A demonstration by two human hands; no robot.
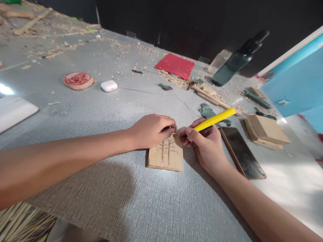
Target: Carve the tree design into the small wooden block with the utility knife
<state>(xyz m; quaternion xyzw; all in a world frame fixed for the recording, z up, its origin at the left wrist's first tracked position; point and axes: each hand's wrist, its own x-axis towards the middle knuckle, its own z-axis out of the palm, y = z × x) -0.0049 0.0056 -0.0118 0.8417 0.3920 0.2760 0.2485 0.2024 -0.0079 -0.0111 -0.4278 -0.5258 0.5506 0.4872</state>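
A small wooden block (166, 157) with a tree-like pattern cut into its top lies on the grey table (101, 188). My left hand (151, 130) rests curled on the block's far edge and presses it down. My right hand (205, 144) is closed round a yellow-handled carving tool (215, 119), whose tip meets the block's upper right corner.
A phone (242, 153) lies right of my right hand, with wooden blocks (264, 129) beyond it. Further back are a red sheet (176, 66), a dark bottle (237, 60), wooden sticks (209, 96), a white earbud case (109, 86), a round red-carved disc (78, 80) and wood shavings.
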